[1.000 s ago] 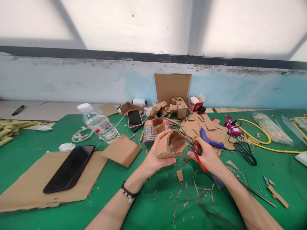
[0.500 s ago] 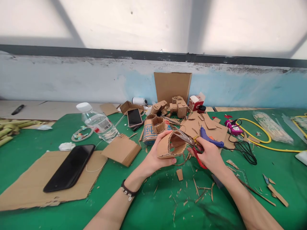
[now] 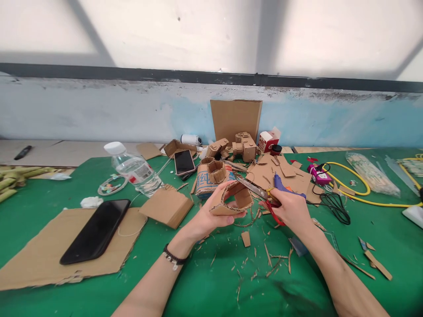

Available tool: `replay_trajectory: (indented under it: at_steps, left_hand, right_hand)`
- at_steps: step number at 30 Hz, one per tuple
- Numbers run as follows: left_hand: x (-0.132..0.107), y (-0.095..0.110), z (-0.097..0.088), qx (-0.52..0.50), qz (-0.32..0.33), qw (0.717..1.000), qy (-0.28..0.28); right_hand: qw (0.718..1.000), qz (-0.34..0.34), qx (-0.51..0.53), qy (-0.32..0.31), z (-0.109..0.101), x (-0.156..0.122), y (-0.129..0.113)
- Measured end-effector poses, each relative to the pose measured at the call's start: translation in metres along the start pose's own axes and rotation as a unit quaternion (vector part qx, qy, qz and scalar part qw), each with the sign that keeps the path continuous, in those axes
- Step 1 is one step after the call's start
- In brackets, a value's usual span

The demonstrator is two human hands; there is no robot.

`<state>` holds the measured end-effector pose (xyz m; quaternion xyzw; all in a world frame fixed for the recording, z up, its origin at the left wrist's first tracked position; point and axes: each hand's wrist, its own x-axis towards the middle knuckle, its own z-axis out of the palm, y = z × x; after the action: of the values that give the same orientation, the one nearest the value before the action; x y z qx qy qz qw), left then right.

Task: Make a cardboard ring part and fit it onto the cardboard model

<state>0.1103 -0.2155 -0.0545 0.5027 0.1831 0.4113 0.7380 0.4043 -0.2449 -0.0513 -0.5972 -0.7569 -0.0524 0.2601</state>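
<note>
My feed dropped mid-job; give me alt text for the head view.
The left hand holds a curled corrugated cardboard piece while the right hand works red-handled scissors at its edge. Cardboard scraps litter the green table; a black phone lies to the left.

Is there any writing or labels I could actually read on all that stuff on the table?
"纯": a large blue character on the printed cardboard box behind the curved cardboard piece in the left hand; its other characters are hidden.
Water bottle label: too small to read.
Red and white carton by the wall: print too blurred to read.
Nothing else bears legible text.
</note>
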Motion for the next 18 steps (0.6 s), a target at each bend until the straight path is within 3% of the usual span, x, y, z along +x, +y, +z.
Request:
replay_trajectory:
  at_steps: [12,18]
  left_hand:
    - [-0.006,0.008,0.000,0.021,-0.062,0.998,-0.021]
    - [-0.010,0.010,-0.004,0.000,-0.090,0.991,-0.100]
  right_hand:
    - [0.998,-0.047,0.049,-0.011,-0.003,0.003,0.001]
    - [0.998,-0.038,0.044,-0.011,0.000,0.001,0.004]
